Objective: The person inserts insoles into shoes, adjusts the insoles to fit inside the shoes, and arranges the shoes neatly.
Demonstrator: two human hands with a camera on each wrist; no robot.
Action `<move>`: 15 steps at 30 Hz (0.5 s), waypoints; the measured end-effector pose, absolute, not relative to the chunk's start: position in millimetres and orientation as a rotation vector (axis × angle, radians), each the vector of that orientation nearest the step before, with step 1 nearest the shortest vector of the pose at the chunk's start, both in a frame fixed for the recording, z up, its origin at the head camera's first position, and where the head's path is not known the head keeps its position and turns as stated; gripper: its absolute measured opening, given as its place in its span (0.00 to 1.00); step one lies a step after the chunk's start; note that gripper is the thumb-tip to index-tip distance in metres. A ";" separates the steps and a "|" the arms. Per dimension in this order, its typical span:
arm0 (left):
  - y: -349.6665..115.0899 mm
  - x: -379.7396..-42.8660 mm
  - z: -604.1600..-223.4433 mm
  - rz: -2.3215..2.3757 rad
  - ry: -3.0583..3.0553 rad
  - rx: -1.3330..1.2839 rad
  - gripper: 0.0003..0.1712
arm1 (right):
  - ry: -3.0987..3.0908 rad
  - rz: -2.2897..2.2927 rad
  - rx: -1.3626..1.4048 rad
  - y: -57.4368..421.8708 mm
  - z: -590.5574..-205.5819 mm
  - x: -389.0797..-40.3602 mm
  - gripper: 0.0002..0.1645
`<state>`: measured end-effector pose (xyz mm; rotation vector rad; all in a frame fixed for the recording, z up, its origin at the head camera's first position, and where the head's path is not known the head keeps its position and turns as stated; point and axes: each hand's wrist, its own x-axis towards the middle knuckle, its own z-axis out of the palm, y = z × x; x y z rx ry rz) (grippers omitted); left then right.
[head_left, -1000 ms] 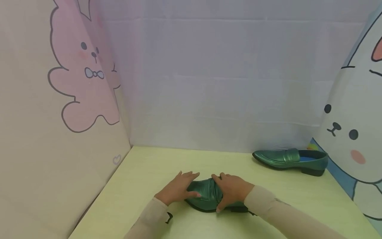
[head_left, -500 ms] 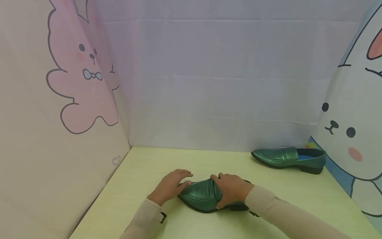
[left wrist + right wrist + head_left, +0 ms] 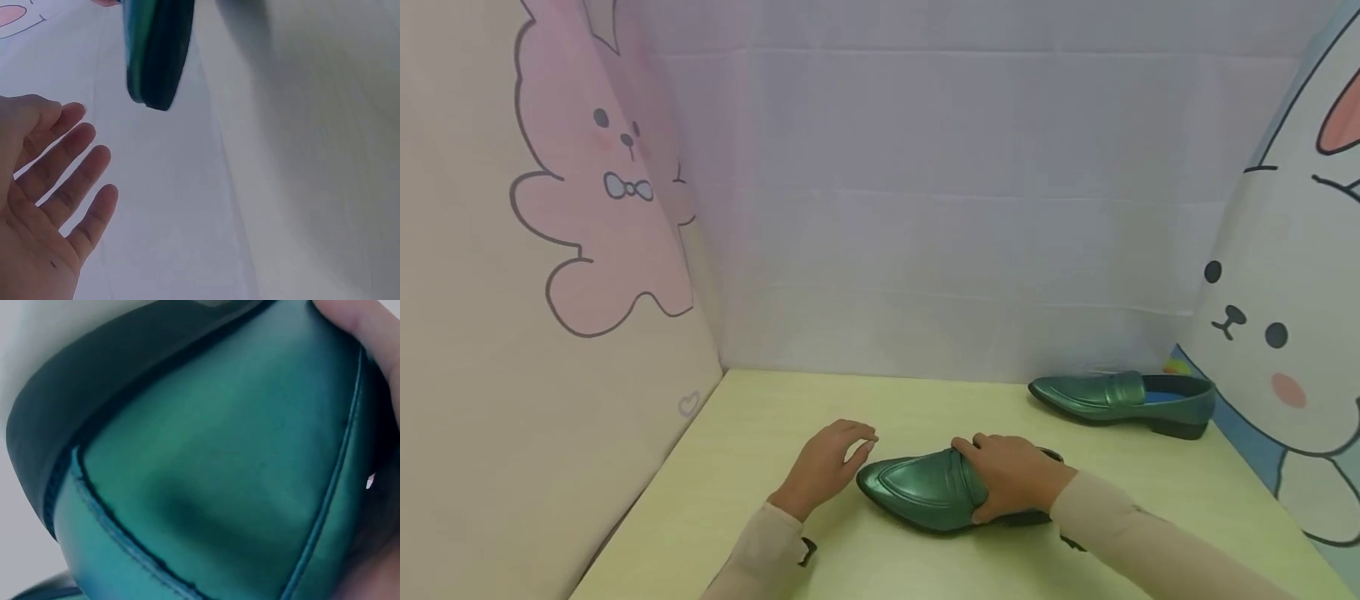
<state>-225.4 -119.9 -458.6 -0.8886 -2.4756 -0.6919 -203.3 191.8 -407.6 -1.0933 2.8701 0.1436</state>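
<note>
A shiny green loafer [image 3: 917, 492] is on the table with its pointed toe to the left. My right hand [image 3: 1011, 475] grips it from above around the middle, thumb on the near side and fingers over the far side, covering much of its opening. In the right wrist view the back of the loafer [image 3: 206, 456] fills most of the picture, with part of the right hand [image 3: 378, 331] at the edge. Just left of the toe, my left hand [image 3: 823, 467] holds nothing. The left wrist view shows that hand's loosely bent fingers [image 3: 65, 172] apart from the toe [image 3: 156, 56].
A matching green loafer [image 3: 1090, 398] stands at the back right of the pale yellow table [image 3: 775, 400], toe also to the left. A white cloth [image 3: 925, 208] hangs behind. Fabric with cartoon rabbits [image 3: 617, 242] borders the left and right sides.
My left hand has come away from the loafer's toe and moved left. Keeping its grip, the right hand has shifted the loafer slightly right in the last half second.
</note>
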 end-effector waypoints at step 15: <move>-121.1 -224.6 -467.8 -0.684 -2.512 -0.828 0.05 | 2.978 0.077 -1.022 276.0 -380.6 -202.8 0.61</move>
